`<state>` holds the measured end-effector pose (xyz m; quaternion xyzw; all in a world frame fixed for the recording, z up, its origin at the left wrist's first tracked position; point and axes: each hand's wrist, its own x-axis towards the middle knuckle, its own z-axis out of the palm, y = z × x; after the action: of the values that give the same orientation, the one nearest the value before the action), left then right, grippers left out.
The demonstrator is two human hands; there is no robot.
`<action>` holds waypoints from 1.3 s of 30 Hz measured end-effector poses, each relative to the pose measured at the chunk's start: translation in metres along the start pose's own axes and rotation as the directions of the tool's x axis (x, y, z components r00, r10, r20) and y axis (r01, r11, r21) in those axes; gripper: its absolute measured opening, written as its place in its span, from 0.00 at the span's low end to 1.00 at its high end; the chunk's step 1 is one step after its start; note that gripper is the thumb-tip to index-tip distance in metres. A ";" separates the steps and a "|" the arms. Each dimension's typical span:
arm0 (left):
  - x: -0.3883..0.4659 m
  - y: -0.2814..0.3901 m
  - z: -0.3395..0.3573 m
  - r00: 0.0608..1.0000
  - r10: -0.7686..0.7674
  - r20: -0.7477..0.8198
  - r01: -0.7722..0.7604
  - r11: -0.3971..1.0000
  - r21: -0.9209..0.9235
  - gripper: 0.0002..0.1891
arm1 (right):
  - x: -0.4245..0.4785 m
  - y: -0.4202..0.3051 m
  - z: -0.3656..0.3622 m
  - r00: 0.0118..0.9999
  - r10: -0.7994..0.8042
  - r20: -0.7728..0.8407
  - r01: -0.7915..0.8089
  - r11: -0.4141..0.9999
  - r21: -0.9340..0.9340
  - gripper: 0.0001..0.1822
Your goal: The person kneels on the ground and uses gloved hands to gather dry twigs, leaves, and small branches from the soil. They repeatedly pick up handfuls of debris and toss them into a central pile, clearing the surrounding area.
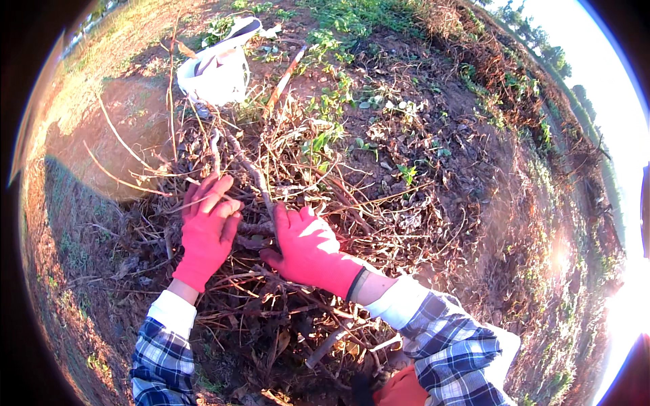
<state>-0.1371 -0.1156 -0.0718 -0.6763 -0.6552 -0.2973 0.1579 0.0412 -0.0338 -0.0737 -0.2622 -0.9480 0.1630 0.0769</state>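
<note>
Both of my hands wear red work gloves and reach into a heap of dry vines and twigs (274, 299). My right hand (307, 246) is closed around a forked woody branch (251, 170), which runs away from me towards a white bucket. My left hand (208, 223) lies to the left of it among thin stems, near the lower end of a short pale stick (216, 152). Its fingers are partly bent, and whether they grip a stem I cannot tell.
The white bucket (218, 76) stands beyond the heap with something in it. A thicker stick (284, 83) juts up right of the bucket. Leafy green plants (325, 137) grow behind the heap, and a cut branch piece (327, 347) lies nearer me.
</note>
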 end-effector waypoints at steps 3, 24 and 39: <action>0.021 0.001 0.029 0.991 0.085 0.106 -0.077 0.993 -0.084 0.09 | -0.001 0.003 -0.002 0.998 -0.029 -0.051 0.032 0.998 0.060 0.41; -0.042 -0.027 0.068 0.915 -0.118 0.385 0.111 0.993 0.042 0.12 | 0.023 0.230 0.067 0.776 0.319 0.544 -0.502 0.834 0.228 0.20; -0.031 -0.033 0.074 0.892 -0.040 0.451 0.069 0.996 -0.050 0.14 | 0.002 0.233 0.089 0.800 0.404 0.444 -0.588 0.677 0.442 0.20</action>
<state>-0.1536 -0.0926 -0.1531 -0.7128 -0.6827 -0.1582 -0.0281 0.1290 0.1324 -0.2381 -0.4491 -0.7476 0.4871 -0.0474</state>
